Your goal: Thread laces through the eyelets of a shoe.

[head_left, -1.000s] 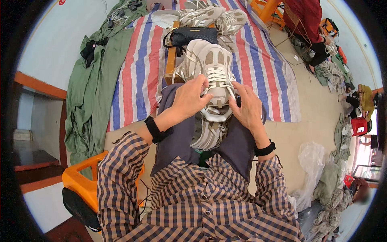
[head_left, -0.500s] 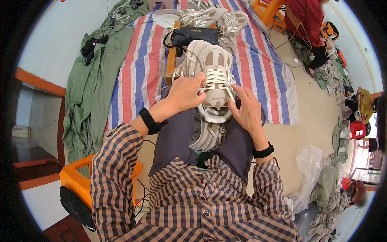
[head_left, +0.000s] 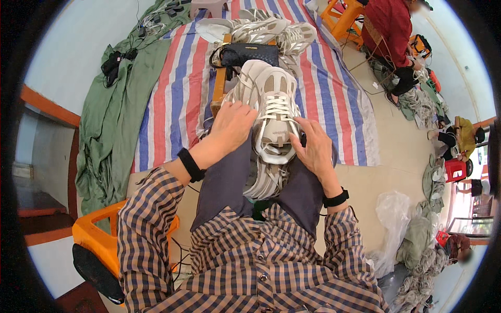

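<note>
Laced shoe [head_left: 276,116] is flanked: left hand [head_left: 232,125] curled, grip cannot be told; right hand [head_left: 316,148] placed at shoe's side, thumb and forefinger apart. Black bag [head_left: 250,54] seen beyond.

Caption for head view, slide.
Left hand and right hand flanking a laced beige-and-white sneaker, red-white-and-blue striped sheet beyond.

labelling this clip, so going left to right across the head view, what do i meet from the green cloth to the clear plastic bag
Green cloth → left hand → shoe → right hand → plastic bag.
</note>
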Action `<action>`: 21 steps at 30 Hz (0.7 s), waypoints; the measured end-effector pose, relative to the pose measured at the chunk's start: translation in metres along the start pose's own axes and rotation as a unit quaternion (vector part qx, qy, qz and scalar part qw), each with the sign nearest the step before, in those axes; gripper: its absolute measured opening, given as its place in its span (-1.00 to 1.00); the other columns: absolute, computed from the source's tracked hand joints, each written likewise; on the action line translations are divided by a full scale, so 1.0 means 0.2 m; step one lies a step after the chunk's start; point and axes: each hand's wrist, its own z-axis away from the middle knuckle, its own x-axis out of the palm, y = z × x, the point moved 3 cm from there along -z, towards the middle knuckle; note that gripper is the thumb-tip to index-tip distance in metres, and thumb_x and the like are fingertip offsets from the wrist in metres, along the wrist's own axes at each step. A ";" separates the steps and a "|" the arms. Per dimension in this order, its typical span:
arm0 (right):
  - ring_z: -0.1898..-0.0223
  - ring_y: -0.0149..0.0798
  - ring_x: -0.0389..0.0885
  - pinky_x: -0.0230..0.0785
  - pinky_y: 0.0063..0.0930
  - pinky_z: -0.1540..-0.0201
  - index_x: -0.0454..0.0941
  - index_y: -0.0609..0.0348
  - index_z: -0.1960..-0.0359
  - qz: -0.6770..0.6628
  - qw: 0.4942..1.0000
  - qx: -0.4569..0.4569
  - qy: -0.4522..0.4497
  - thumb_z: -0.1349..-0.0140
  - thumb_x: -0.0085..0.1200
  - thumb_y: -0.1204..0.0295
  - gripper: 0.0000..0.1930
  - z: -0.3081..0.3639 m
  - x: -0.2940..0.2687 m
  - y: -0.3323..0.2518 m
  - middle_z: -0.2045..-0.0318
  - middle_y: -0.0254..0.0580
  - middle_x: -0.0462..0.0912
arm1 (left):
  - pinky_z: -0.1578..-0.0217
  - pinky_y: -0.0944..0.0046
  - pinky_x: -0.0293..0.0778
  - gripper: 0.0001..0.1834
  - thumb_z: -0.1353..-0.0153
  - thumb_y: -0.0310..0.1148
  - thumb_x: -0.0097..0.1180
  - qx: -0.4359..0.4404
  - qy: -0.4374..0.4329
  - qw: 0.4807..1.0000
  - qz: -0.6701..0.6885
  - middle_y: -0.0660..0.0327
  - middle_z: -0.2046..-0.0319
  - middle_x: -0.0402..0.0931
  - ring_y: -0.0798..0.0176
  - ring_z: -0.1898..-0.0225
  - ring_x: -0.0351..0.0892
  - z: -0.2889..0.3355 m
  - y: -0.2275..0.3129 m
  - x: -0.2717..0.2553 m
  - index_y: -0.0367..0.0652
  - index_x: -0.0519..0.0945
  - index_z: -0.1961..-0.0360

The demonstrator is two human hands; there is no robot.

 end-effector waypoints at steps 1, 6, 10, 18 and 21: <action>0.15 -0.02 0.57 0.45 -0.24 0.14 0.49 0.13 0.02 0.006 1.000 -0.003 0.005 -0.13 0.16 0.30 -0.62 0.00 0.00 0.00 0.17 -0.07 0.57 | 0.23 0.08 0.33 -0.90 -0.07 -0.41 0.07 0.007 0.031 0.999 0.019 0.11 0.45 0.43 0.02 0.29 0.47 0.03 0.01 0.00 -0.13 0.45 0.37; 0.15 -0.03 0.57 0.45 -0.23 0.13 0.49 0.12 0.03 0.014 1.000 -0.004 0.013 -0.12 0.17 0.29 -0.62 0.00 -0.02 0.01 0.17 -0.08 0.58 | 0.23 0.06 0.36 -0.89 -0.06 -0.45 0.09 -0.031 0.064 0.992 0.109 0.10 0.40 0.35 -0.02 0.26 0.42 0.05 0.05 0.03 -0.15 0.45 0.37; 0.15 -0.03 0.57 0.45 -0.23 0.13 0.50 0.12 0.03 0.017 1.000 -0.008 0.023 -0.12 0.16 0.29 -0.63 0.01 0.00 0.01 0.17 -0.08 0.58 | 0.22 0.05 0.37 -0.91 -0.09 -0.46 0.07 -0.057 0.068 0.988 0.124 0.07 0.39 0.35 -0.04 0.26 0.43 0.07 0.04 0.04 -0.17 0.47 0.35; 0.17 -0.04 0.57 0.44 -0.26 0.16 0.51 0.14 0.08 0.008 0.999 -0.016 0.037 -0.12 0.17 0.29 -0.65 0.00 0.01 0.01 0.22 -0.08 0.58 | 0.26 0.03 0.37 -0.94 -0.12 -0.46 0.05 -0.109 0.109 0.973 0.171 0.05 0.42 0.42 -0.06 0.30 0.46 0.08 0.01 0.05 -0.21 0.49 0.39; 0.19 -0.05 0.58 0.44 -0.26 0.16 0.51 0.15 0.09 0.001 0.998 -0.026 0.050 -0.12 0.17 0.29 -0.66 0.00 0.01 0.02 0.23 -0.08 0.58 | 0.28 0.03 0.38 -0.94 -0.12 -0.46 0.03 -0.110 0.114 0.972 0.173 0.05 0.42 0.43 -0.07 0.31 0.46 0.07 0.00 0.06 -0.21 0.50 0.39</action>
